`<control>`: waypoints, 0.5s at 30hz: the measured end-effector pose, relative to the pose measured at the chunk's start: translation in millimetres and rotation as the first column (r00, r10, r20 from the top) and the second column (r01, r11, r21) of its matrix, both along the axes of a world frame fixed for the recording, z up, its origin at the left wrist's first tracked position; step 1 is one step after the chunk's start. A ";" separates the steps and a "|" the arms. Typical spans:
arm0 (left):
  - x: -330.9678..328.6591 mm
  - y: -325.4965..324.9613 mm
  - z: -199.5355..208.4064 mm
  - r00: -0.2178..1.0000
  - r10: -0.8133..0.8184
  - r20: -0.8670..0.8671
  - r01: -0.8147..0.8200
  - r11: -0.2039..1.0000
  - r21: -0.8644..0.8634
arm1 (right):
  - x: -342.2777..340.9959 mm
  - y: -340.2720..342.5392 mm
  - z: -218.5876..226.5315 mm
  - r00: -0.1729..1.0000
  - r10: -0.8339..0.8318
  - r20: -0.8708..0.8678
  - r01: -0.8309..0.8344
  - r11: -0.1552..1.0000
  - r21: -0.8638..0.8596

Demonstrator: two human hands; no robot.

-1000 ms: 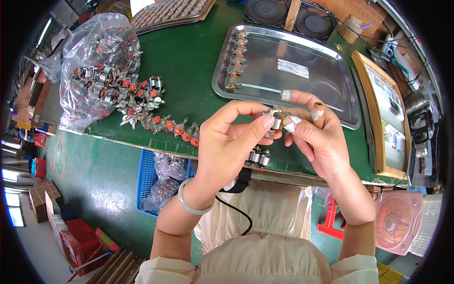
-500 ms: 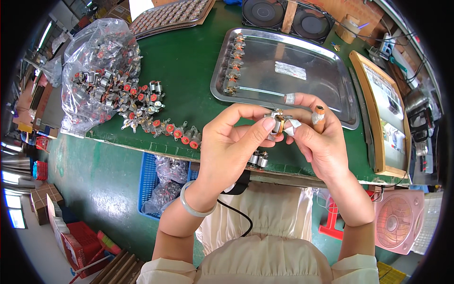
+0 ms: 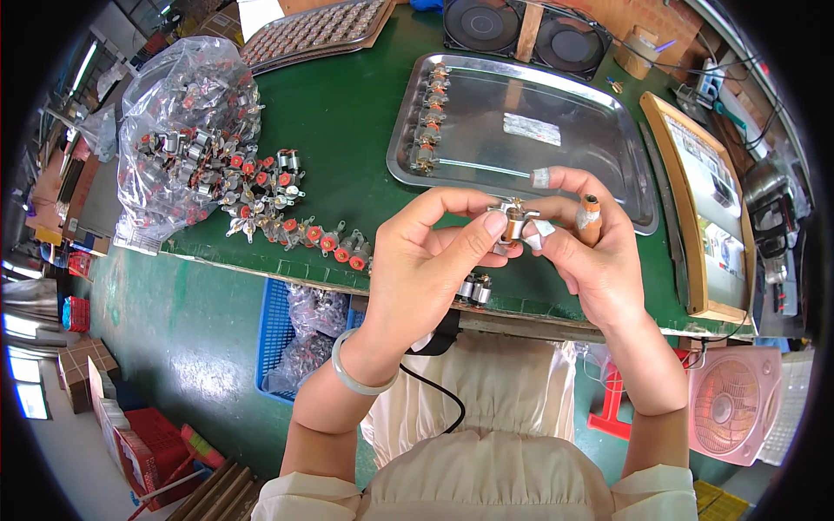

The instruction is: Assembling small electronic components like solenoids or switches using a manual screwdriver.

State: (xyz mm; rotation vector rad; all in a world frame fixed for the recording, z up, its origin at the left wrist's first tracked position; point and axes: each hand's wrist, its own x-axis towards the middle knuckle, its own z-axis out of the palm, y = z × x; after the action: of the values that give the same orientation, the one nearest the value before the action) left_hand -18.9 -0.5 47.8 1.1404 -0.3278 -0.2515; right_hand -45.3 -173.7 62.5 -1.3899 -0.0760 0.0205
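Both of my hands meet above the near edge of the green bench [image 3: 347, 130]; my left hand [image 3: 417, 269] pinches a small metal motor [image 3: 514, 222] between thumb and forefinger, closed firmly on its casing; my right hand [image 3: 591, 260] closes on the same motor from the other side, with taped fingertips [image 3: 540, 177] curled over it and a short orange-tipped cylinder [image 3: 591, 217] tucked against the palm side of the fingers; whether that cylinder is a tool or another part I cannot tell.

The motor sits in the air between my hands, just in front of the steel tray [image 3: 608, 165], not touching the bench; a row of finished-looking motors [image 3: 427, 117] lies along the tray's left side; loose motors with red ends [image 3: 287, 217] spill from a clear bag [image 3: 174, 130] to my left, and two more [image 3: 475, 288] rest at the bench edge under my hands.

To do this well, I judge that I should keep the left pinch steady on the casing and let only the right fingers work; hold the small terminals clear of my grip so they do not bend; keep the piece over the bench, since a drop would send it toward the blue crate [image 3: 278, 330] below.
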 end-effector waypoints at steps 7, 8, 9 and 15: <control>-0.9 -1.8 -5.5 0.998 0.002 0.061 0.000 1.000 -0.029 | -6.4 5.7 -3.8 0.978 -0.082 0.191 0.114 0.980 -0.164; -0.5 0.1 -6.0 0.999 -0.005 0.054 0.006 1.000 -0.013 | -7.7 5.2 -3.3 0.979 -0.101 0.175 0.136 0.970 -0.200; -0.6 1.9 -6.5 0.999 -0.011 0.046 0.011 1.000 0.002 | -9.8 2.3 -2.2 0.963 -0.079 0.258 0.155 0.944 -0.290; -9.1 5.5 -10.4 1.000 -0.015 0.008 0.015 0.998 -0.055 | -28.2 -35.1 -2.3 0.955 -0.123 0.271 0.267 0.758 -0.595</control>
State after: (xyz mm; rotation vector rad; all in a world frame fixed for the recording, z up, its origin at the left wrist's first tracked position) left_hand -28.0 5.0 37.3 1.0854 -0.3480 -0.2503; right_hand -73.5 -208.8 60.2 -2.0689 -0.1102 -0.3127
